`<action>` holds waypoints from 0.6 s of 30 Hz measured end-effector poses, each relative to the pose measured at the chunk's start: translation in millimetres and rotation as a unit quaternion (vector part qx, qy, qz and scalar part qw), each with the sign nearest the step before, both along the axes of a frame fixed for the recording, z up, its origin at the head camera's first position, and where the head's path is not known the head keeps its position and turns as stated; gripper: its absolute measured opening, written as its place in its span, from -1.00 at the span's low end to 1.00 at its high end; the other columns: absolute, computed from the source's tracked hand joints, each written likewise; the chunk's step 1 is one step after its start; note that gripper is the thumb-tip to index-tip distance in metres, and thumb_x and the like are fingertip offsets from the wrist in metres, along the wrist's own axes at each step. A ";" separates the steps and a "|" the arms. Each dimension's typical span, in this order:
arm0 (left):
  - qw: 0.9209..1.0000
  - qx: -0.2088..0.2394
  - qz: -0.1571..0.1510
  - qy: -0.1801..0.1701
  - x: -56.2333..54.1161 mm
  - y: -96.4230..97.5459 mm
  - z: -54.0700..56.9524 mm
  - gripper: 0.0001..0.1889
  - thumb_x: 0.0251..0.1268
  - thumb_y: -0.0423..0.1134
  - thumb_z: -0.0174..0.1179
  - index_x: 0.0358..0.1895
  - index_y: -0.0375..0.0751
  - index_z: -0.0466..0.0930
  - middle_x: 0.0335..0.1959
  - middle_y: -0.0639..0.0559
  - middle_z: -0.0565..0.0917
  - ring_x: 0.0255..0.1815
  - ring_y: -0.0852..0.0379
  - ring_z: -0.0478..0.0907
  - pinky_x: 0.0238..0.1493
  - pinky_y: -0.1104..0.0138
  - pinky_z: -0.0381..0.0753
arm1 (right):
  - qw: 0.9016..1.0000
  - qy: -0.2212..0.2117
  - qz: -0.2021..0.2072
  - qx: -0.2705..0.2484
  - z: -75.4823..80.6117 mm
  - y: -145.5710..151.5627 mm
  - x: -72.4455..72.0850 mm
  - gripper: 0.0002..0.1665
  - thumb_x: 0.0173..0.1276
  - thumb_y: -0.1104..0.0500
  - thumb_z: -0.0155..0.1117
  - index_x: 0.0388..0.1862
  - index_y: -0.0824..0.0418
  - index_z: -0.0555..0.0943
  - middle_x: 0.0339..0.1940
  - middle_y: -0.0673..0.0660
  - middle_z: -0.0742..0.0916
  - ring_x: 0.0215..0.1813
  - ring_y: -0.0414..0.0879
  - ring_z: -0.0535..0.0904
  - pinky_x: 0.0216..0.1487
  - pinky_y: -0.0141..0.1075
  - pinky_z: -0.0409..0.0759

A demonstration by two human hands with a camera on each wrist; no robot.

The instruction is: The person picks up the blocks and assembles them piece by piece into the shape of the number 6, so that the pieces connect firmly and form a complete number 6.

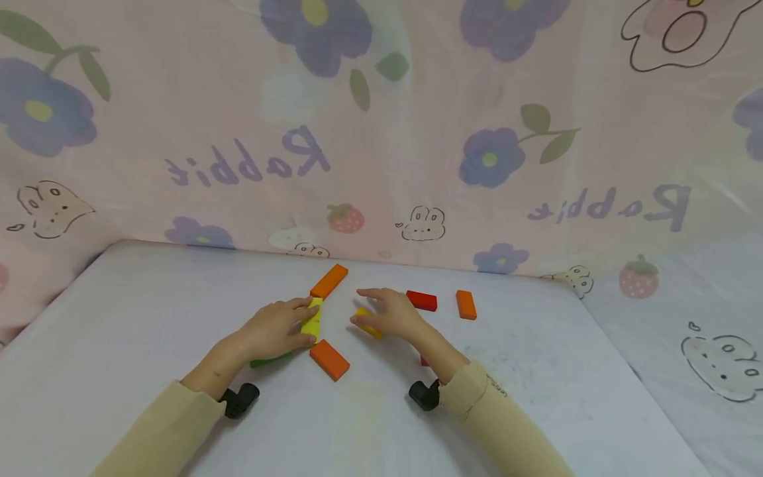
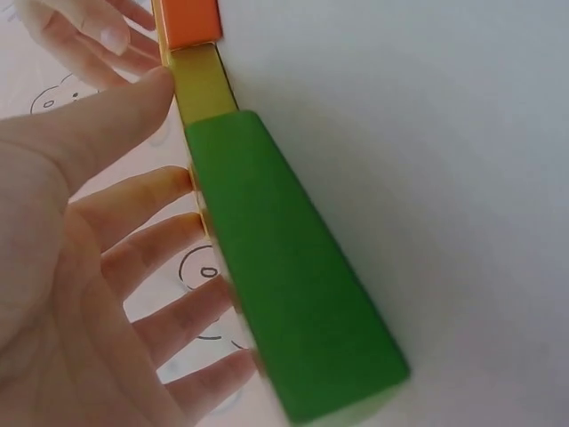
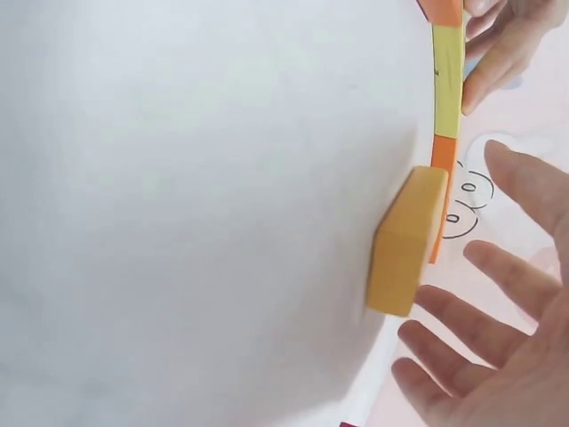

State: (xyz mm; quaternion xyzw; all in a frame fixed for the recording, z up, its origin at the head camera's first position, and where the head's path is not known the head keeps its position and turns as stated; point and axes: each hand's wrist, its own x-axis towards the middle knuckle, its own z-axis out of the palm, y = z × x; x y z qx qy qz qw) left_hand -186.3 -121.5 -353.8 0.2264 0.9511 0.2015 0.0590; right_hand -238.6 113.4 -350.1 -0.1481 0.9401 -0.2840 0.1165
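Note:
My left hand [image 1: 271,328] holds a yellow block [image 1: 311,323], thumb at its near end and fingertips at its far end. An orange block [image 1: 329,281] slants away from that far end. At the near end lies a darker orange block [image 1: 330,360]. A green block [image 1: 268,362] extends left, partly hidden under my left wrist; the left wrist view shows its long face [image 2: 276,267]. Fingers spread, my right hand [image 1: 390,315] hovers over a yellow-orange block [image 1: 374,330]. In the right wrist view this block [image 3: 404,249] stands apart from the thumb, close to the other fingertips.
Right of my right hand lie a red block [image 1: 423,301] and another orange block [image 1: 466,305]. A second red piece [image 1: 424,362] peeks out beside my right forearm. Behind the white tabletop [image 1: 536,397] hangs a printed cloth [image 1: 381,152].

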 end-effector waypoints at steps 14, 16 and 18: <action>1.000 0.023 0.001 -0.012 -3.6 -2.7 -3.3 -0.42 0.32 -0.09 0.18 0.35 -0.24 0.37 0.39 -0.26 0.33 0.30 -0.39 0.32 0.25 -0.22 0.30 | 0.998 0.015 -0.037 -0.047 -8.9 26.4 17.6 -0.48 0.16 0.07 0.45 0.12 0.15 0.63 0.05 0.09 0.70 0.11 0.01 0.55 0.19 -0.08 0.53; 1.000 0.025 0.002 -0.014 -3.3 -3.8 -3.8 -0.44 0.33 -0.11 0.17 0.35 -0.24 0.37 0.40 -0.25 0.33 0.31 -0.39 0.31 0.25 -0.22 0.31 | 0.998 0.018 -0.038 -0.046 -10.2 27.1 18.9 -0.52 0.15 0.07 0.46 0.07 0.14 0.65 0.02 0.07 0.70 0.09 0.00 0.54 0.17 -0.08 0.53; 0.999 0.029 0.003 -0.020 -2.9 -4.7 -4.0 -0.44 0.34 -0.12 0.17 0.36 -0.23 0.36 0.41 -0.25 0.32 0.32 -0.39 0.29 0.24 -0.23 0.31 | 0.998 0.020 -0.037 -0.046 -11.4 27.1 19.9 -0.55 0.15 0.09 0.47 0.04 0.13 0.66 0.00 0.07 0.70 0.07 -0.01 0.54 0.16 -0.09 0.54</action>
